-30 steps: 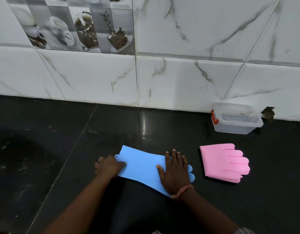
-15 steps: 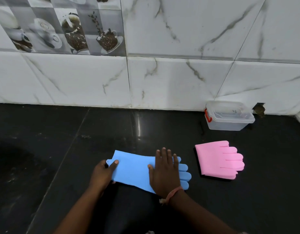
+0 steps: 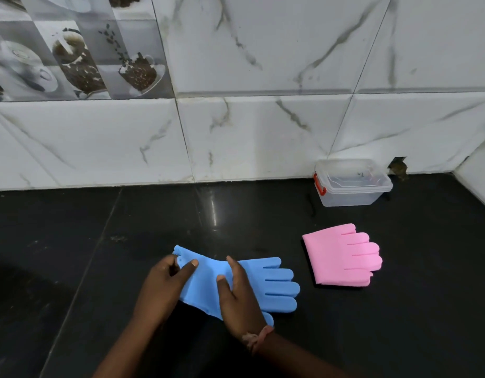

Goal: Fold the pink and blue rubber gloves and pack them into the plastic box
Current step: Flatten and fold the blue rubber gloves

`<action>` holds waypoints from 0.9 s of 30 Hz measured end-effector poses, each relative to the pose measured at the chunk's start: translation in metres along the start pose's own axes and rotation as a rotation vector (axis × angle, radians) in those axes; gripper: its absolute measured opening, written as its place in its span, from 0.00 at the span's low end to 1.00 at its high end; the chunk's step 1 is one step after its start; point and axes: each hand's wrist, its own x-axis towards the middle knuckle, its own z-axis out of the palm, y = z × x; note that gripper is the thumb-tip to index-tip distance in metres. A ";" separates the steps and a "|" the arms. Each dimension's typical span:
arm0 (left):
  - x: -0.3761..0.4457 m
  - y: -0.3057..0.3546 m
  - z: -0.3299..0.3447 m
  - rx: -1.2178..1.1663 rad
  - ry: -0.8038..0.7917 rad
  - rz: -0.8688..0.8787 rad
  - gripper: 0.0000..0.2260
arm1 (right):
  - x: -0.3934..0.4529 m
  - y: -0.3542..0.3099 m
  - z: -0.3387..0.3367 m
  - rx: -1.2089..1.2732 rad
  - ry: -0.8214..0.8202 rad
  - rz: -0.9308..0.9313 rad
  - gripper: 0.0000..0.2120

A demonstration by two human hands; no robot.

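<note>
The blue rubber glove [image 3: 271, 285] lies on the black counter [image 3: 72, 241], fingers pointing right. My left hand [image 3: 165, 285] pinches its cuff end between thumb and fingers and has it raised off the counter. My right hand [image 3: 241, 298] stands on its edge across the glove's middle and presses it down with straight fingers. To the right lies the pink glove [image 3: 342, 255], folded in half with its fingers on top. The clear plastic box [image 3: 353, 195] with a red latch stands at the back right against the wall, its lid on.
A white marble-tiled wall [image 3: 263, 132] runs along the back of the counter, and a side wall [image 3: 478, 181] closes it off at the far right. A small hole [image 3: 398, 167] shows in the tiles just right of the box.
My left hand has taken the blue glove's cuff in a pinch and lifted it. My right hand has turned from lying flat on the glove onto its edge, uncovering the glove's fingers.
</note>
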 end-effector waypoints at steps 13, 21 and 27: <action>-0.046 0.029 0.111 0.361 -0.323 0.252 0.08 | -0.006 0.007 -0.084 0.574 0.077 0.388 0.16; -0.018 -0.016 0.088 0.285 0.110 0.471 0.17 | -0.008 0.026 -0.090 0.139 0.172 0.316 0.08; -0.013 -0.054 0.114 0.561 -0.199 0.447 0.29 | -0.013 0.026 -0.094 -0.058 0.194 0.264 0.10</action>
